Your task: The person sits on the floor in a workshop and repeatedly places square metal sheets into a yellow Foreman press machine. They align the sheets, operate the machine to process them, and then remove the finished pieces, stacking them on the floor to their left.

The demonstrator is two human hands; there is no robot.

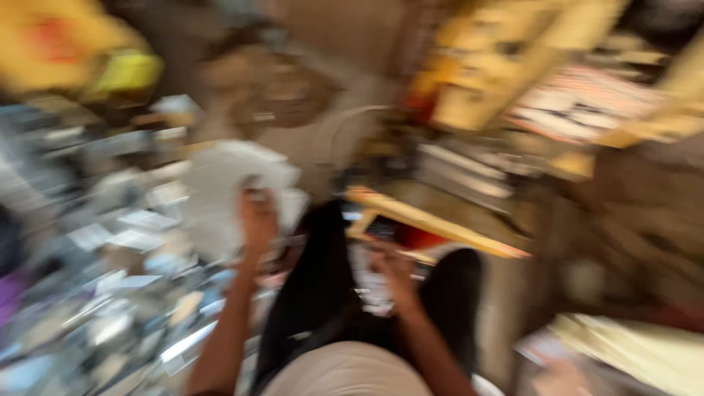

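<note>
Heavy blur. Left hand (257,218) raised, grip pinched on a white crumpled sheet (227,187) above the cluttered heap. Right hand (392,271) low near black trousers (323,279); its grip unreadable.

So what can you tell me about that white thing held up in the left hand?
The white thing looks like a crumpled sheet or soft bundle, paper or cloth; motion blur hides which. It is pale, with irregular folds and no clear edges. The left hand grips its lower right part and holds it raised above a cluttered heap of flat grey and white pieces. Nothing else seems to touch it. It sits left of the person's dark trousers.
</note>
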